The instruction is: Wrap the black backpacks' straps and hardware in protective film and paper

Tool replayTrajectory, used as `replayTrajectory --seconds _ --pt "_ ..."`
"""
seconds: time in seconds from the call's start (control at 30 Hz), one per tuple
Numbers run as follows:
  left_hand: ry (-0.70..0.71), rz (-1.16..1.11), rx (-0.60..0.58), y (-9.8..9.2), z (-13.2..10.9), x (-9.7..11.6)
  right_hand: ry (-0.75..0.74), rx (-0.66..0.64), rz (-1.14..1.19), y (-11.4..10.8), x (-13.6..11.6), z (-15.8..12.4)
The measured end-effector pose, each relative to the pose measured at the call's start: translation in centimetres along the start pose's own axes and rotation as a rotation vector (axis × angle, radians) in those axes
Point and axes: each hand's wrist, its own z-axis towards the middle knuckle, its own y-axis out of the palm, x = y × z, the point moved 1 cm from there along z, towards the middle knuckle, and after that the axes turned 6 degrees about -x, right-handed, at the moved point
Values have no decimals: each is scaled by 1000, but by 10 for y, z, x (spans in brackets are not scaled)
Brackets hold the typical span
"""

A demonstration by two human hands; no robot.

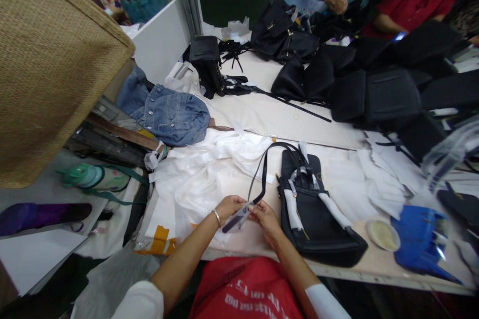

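A black strap [265, 174] loops up from a black handbag [324, 224] and comes down between my two hands. Near its end, the strap is partly covered by a clear plastic wrap [239, 217]. My left hand [229, 208] pinches the wrapped part from the left, a bracelet at its wrist. From the other side, my right hand [265, 215] grips the strap and wrap with closed fingers. The handbag lies to the right of my right hand, with white wrapping on its side pieces and handles standing at its top.
White tissue sheets [209, 174] spread to the left, beside a denim jacket [174, 114]. Several black bags [389, 92] pile up at the back right. A blue pouch [419, 237] and a round dish [383, 235] lie at the right. Co-workers stand across the table.
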Motion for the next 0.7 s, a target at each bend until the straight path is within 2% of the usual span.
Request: replayTrajectory --seconds 0.13,0.27,0.37,0.53,0.63,0.7 --pt "-14 -125 -166 0 -9 10 -2 -17 43 4 -10 -6" --pt "-12 -134 -196 -2 -14 12 -7 -43 9 7 -13 -8" --pt "13 -84 -107 -5 -13 8 -4 -42 -56 5 -14 -10" --pt "138 94 147 -7 -10 4 -16 -46 -273 3 -18 -12" --pt "221 199 196 -3 -14 9 -58 -43 -404 9 -19 -7" --pt "260 246 205 0 -17 14 -109 6 -427 15 -20 -3"
